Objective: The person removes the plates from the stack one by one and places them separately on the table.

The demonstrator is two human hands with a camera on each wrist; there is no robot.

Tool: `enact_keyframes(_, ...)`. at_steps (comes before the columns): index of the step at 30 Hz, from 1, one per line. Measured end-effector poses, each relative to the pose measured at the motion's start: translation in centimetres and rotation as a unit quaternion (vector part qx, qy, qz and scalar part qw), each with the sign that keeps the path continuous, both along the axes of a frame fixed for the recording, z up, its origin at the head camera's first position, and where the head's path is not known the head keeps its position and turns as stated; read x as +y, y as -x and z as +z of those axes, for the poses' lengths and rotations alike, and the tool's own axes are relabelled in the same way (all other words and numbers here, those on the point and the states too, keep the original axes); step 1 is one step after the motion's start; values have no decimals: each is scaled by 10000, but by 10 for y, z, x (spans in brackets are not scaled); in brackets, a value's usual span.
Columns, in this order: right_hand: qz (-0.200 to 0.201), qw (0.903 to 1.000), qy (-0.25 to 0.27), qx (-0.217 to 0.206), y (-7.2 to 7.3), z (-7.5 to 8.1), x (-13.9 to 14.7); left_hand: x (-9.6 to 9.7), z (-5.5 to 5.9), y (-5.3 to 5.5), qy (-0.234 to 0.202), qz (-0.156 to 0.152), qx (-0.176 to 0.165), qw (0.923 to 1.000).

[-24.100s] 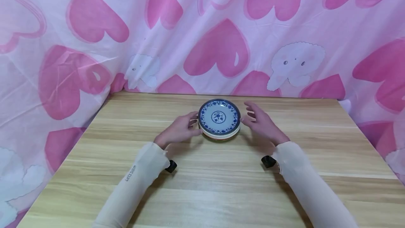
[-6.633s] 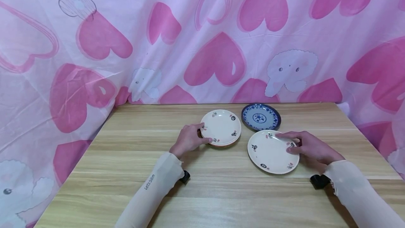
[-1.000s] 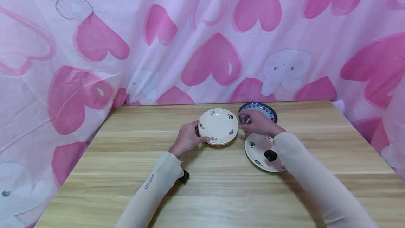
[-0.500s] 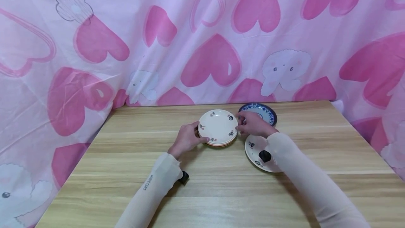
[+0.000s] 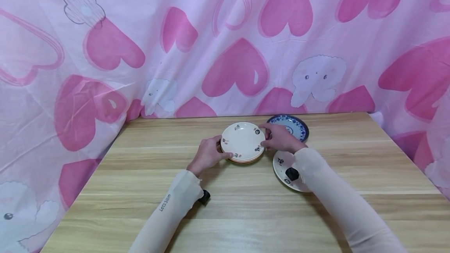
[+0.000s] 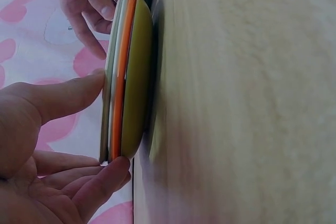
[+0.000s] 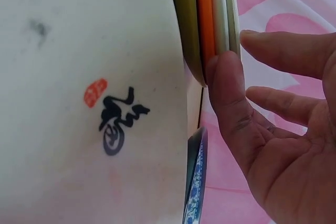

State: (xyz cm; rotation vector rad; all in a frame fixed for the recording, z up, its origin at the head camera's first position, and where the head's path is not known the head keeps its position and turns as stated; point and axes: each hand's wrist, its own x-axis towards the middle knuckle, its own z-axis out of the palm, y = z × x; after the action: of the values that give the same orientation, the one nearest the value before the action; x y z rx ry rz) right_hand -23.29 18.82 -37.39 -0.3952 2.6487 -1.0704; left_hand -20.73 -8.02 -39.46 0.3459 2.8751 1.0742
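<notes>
At the left, the person's left hand [image 5: 207, 153], in a cream sleeve, grips the left rim of a stack of glossy round plates [image 5: 243, 140], with the thumb at its near-left edge. The stack sits midway along the back half of the wood-grain desk [image 5: 239, 206]. Its top plate is cream-white with small black and red motifs; the left wrist view shows pale rims above an orange rim [image 6: 120, 77] and an olive-yellow plate [image 6: 139, 66].

At the stack's right rim, the right hand [image 5: 281, 138] pinches with bent fingers; whether it has the top plate alone or more, I cannot tell. A second ago those fingertips stood just off the rim. Now both hands hold the stack from opposite sides, so the work appears to be back on the piled plates.

Further right, partly under the right sleeve, lies a single cream-white round plate [image 5: 281, 169]. Behind it, near the desk's back edge, a blue-and-white patterned round plate [image 5: 295, 125] lies flat, partly covered by the hand.
</notes>
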Motion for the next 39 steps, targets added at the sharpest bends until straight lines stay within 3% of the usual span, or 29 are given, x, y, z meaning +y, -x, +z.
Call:
enact_keyframes(10, -84, 9998, -203, 7, 0, 0, -3, 1, 2, -1, 231, -20, -47, 9997)
enact_keyframes(29, -40, 9995, -316, -10, 2, -4, -3, -2, 0, -1, 344, -275, 251, 9987)
enact_keyframes(39, -61, 9996, -222, -149, 4, -6, -2, -2, 1, 0, 353, -196, 86, 9991)
